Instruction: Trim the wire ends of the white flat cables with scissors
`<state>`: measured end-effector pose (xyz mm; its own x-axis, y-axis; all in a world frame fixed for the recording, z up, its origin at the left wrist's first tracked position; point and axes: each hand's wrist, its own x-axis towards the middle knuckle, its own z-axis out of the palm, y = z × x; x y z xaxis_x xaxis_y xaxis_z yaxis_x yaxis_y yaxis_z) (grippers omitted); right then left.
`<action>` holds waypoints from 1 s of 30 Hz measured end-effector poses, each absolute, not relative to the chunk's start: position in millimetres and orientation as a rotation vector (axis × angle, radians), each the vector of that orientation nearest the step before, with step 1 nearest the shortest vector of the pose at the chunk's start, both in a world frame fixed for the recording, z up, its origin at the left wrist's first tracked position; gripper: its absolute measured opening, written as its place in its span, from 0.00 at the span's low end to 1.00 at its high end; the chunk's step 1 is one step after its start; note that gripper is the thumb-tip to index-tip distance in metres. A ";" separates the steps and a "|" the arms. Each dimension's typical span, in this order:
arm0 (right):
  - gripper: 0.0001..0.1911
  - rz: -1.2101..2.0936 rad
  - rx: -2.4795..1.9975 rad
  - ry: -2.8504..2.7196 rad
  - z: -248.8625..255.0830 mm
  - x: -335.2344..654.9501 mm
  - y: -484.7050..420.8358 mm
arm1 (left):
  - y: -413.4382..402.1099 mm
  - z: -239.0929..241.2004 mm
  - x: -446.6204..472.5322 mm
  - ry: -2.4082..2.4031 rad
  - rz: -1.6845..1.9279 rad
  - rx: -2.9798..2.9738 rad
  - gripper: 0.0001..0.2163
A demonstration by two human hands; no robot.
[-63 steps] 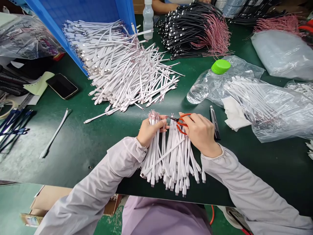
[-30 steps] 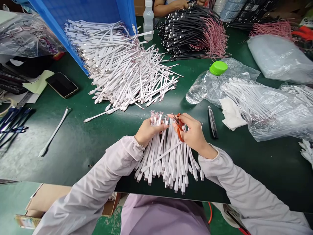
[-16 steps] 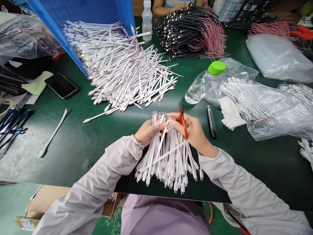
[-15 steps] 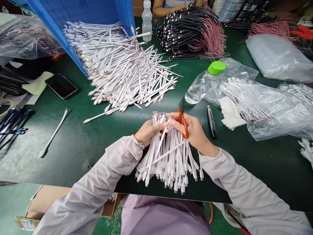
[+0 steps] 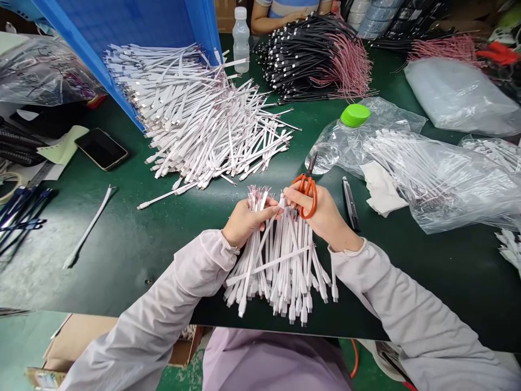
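Observation:
My left hand [image 5: 249, 218] is closed around white flat cables [image 5: 257, 255], whose stripped pinkish wire ends [image 5: 259, 194] stick up above the fingers. Orange-handled scissors [image 5: 308, 190] are held in my right hand [image 5: 322, 212], blades pointing up and away from me. Its thumb and forefinger come together beside the left fingertips, near the cable ends. Between and below the hands, more white cables [image 5: 291, 260] fan out with their plugs toward the table's front edge. What the right fingertips pinch is too small to make out.
A large heap of white cables [image 5: 195, 119] spills from a blue bin [image 5: 163, 21]. Black cables [image 5: 301, 60] lie at the back, near another person's arm [image 5: 271, 21]. To the right are a utility knife [image 5: 350, 203], a green-capped bottle [image 5: 355, 115] and bagged cables [image 5: 456, 179]; a phone [image 5: 101, 149] lies left.
The scissors have turned in my right hand, so both handle loops now show. My right fingers have drawn closer together, and my left hand has shifted slightly left. The camera view has moved a little.

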<state>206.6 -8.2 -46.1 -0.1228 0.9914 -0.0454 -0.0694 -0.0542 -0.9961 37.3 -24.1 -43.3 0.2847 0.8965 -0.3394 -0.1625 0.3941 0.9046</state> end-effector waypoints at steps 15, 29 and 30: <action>0.09 1.512 -1.054 -1.177 -41.1 201.3 -4.9 | -24.1 -55.4 41.4 1.045 0.952 0.891 0.15; 0.16 1.661 -1.030 -1.079 -45.1 202.6 -3.9 | -25.8 -57.4 42.2 1.032 0.997 0.864 0.16; 0.16 1.709 -1.029 -1.040 -46.0 202.5 -3.4 | -26.0 -56.8 42.4 1.032 1.004 0.858 0.16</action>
